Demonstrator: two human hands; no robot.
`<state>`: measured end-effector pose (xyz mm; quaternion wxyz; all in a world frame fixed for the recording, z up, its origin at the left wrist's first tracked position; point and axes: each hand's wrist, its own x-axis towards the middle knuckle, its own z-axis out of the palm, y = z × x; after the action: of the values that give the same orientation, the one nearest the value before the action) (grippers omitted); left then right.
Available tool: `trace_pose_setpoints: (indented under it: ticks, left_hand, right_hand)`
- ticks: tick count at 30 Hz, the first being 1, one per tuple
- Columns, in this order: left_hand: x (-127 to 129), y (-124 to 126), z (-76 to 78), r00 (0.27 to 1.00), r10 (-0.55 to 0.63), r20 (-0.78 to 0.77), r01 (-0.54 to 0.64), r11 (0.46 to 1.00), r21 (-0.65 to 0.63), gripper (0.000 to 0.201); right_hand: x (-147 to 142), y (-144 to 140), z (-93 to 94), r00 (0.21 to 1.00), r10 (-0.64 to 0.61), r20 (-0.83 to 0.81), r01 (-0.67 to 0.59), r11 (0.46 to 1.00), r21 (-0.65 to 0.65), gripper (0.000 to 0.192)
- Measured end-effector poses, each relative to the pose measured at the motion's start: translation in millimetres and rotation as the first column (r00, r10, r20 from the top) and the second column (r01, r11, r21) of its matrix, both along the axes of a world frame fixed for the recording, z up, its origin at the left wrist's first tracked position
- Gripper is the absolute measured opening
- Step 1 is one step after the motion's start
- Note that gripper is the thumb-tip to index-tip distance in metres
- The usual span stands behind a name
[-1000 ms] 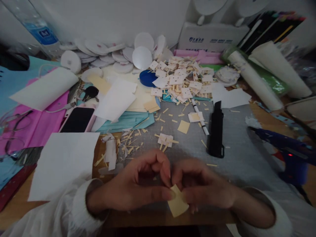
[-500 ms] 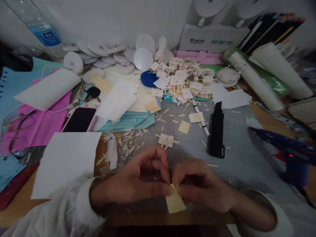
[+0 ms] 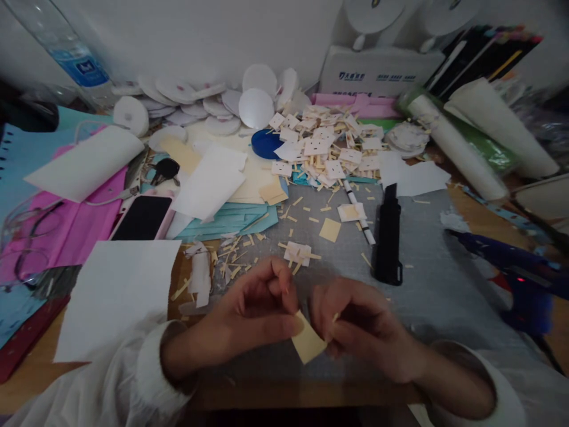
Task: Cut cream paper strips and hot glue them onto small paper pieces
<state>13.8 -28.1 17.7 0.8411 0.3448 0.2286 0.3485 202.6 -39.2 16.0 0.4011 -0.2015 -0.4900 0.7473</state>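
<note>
My left hand [image 3: 249,317] pinches a small cream-yellow paper square [image 3: 307,344] by its upper corner, just above the near edge of the grey mat [image 3: 427,279]. My right hand [image 3: 360,329] is close beside it, thumb and fingers pinched on a thin yellow strip [image 3: 334,318] at the square's right side. Both wrists wear white sleeves. In front of my hands lie cut yellow strips [image 3: 235,255] and a small white square piece [image 3: 299,253].
A black utility knife [image 3: 388,234] and a pen [image 3: 361,213] lie on the mat. A blue glue gun [image 3: 511,267] rests at the right. A pile of small white squares [image 3: 324,145], white discs [image 3: 213,107], a phone [image 3: 142,217], white sheets [image 3: 115,290] and paper rolls [image 3: 462,145] crowd the desk.
My hands have lifted slightly and drawn a little apart; the yellow square has tilted, and my right fingers now hold a thin strip pulled from its edge.
</note>
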Motion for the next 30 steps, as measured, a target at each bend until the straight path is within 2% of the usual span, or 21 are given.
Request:
trace_pose_setpoints:
  ticks: [5,11,18,26,28,30]
  left_hand:
    - [-3.4,4.0,-0.9,0.996,0.044,-0.083,-0.039,0.997,0.061,0.024]
    - [-3.6,5.1,2.7,0.978,0.085,-0.189,-0.065,0.992,0.109,0.023]
    - [-2.9,6.3,2.9,0.973,0.146,-0.18,-0.119,0.981,0.15,0.024]
    - [-4.9,7.8,0.9,0.974,0.149,-0.17,-0.114,0.973,0.199,0.025]
    - [-6.3,10.5,-1.2,0.967,0.179,-0.18,-0.14,0.967,0.211,0.023]
    - [-8.7,14.5,-2.6,0.949,0.255,-0.186,-0.213,0.953,0.217,0.022]
  right_hand:
    - [0.5,0.8,-0.9,0.999,-0.039,0.022,0.04,0.999,-0.029,0.009]
    - [0.8,1.2,-6.5,0.989,-0.146,0.006,0.146,0.989,-0.016,0.007]
    - [1.9,1.8,-9.7,0.988,-0.151,0.021,0.151,0.989,-0.004,0.007]
    - [3.5,1.3,-11.8,0.993,-0.116,-0.002,0.116,0.993,-0.011,0.007]
    - [4.8,2.1,-10.3,0.993,-0.117,-0.021,0.117,0.993,-0.025,0.009]
    - [5.7,3.8,-7.2,0.988,-0.151,-0.038,0.149,0.987,-0.06,0.012]
